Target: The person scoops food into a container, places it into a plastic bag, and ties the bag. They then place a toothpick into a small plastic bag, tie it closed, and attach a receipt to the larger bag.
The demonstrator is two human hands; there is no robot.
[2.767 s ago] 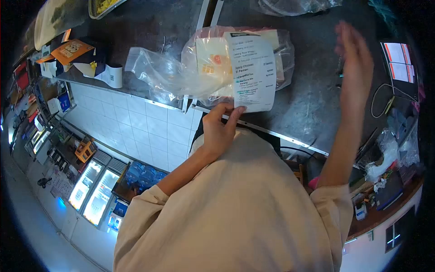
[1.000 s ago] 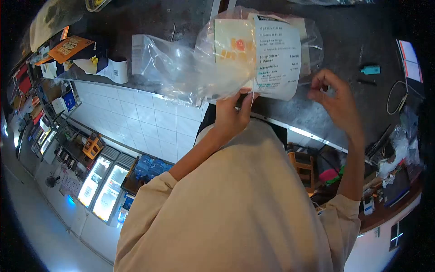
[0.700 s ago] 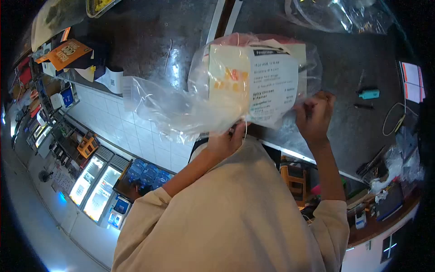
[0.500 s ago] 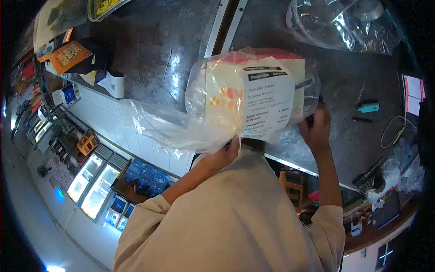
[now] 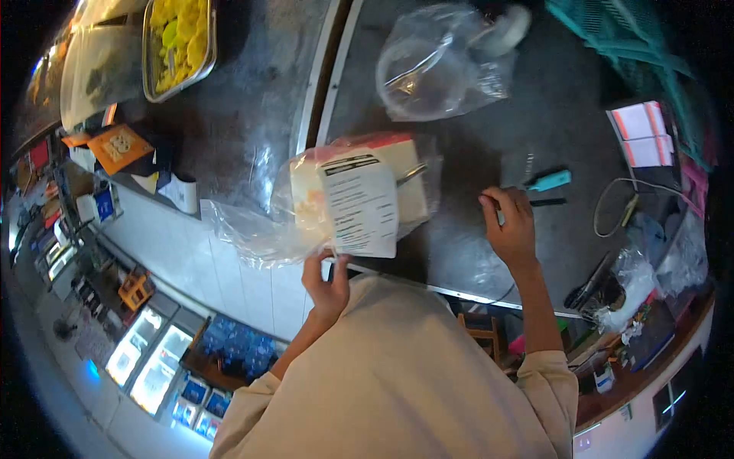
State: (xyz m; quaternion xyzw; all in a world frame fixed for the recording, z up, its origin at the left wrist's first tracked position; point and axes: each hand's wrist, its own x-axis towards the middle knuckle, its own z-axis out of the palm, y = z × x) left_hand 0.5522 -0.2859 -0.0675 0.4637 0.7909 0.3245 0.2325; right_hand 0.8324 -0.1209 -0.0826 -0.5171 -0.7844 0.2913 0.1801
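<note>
A clear plastic bag (image 5: 252, 233) holds a pale box (image 5: 306, 191) with a red edge. A printed receipt (image 5: 363, 206) is on the bag's upper face, and a shiny strip (image 5: 411, 174) shows beside it. At the near side of the bag, my left hand (image 5: 327, 287) pinches the gathered plastic close to the receipt's lower corner. My right hand (image 5: 511, 229) is off the bag over the dark table, fingers bent with a gap between thumb and forefinger. Just beyond its fingers lie a small teal tool (image 5: 550, 180) and a thin black object (image 5: 548, 203).
Another clear bag with a round container (image 5: 424, 76) lies farther back on the table. A glass tray (image 5: 180, 46) of yellow pieces and an orange box (image 5: 121, 149) stand at left. At right are orange-and-white papers (image 5: 642, 134), a cable (image 5: 600, 218) and crumpled plastic (image 5: 631, 283).
My right hand has left the bag's side and moved toward the teal tool. The bag sits lower left in view, still at my left hand. The view has shifted.
</note>
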